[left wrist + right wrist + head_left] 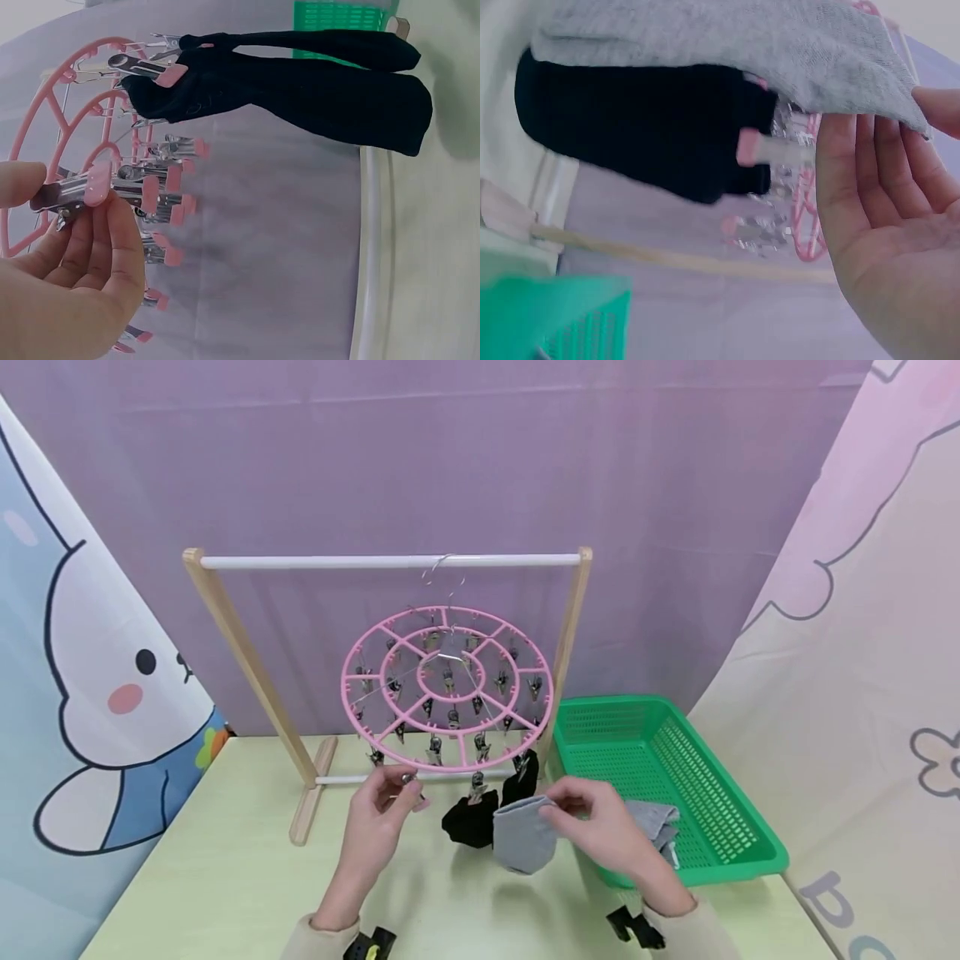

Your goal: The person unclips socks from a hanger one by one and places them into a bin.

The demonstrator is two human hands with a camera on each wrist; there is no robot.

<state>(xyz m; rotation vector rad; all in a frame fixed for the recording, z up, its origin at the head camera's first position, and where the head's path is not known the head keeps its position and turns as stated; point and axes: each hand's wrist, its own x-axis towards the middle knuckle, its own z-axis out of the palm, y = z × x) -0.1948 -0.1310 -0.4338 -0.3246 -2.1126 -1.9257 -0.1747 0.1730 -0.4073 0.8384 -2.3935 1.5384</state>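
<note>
My left hand [384, 810] pinches a metal clip [71, 191] with pink tips, at the near rim of the round pink hanger [448, 764]. A grey sock [525, 835] dangles by its opening from my right hand [600, 818], whose thumb and fingers pinch the cuff. Between the two hands, black socks [471, 820] hang from clips on the hanger; the left wrist view shows the black socks [337, 105] side by side. In the right wrist view the grey sock [705, 37] partly covers a black sock [630, 127].
The hanger hooks over the white bar [337, 562] of a wooden stand [255, 668]. Several free clips [435, 748] dangle below its rings. To the right, a green basket [720, 777] holds grey cloth [654, 820]. A purple curtain [450, 468] hangs behind the table [225, 893].
</note>
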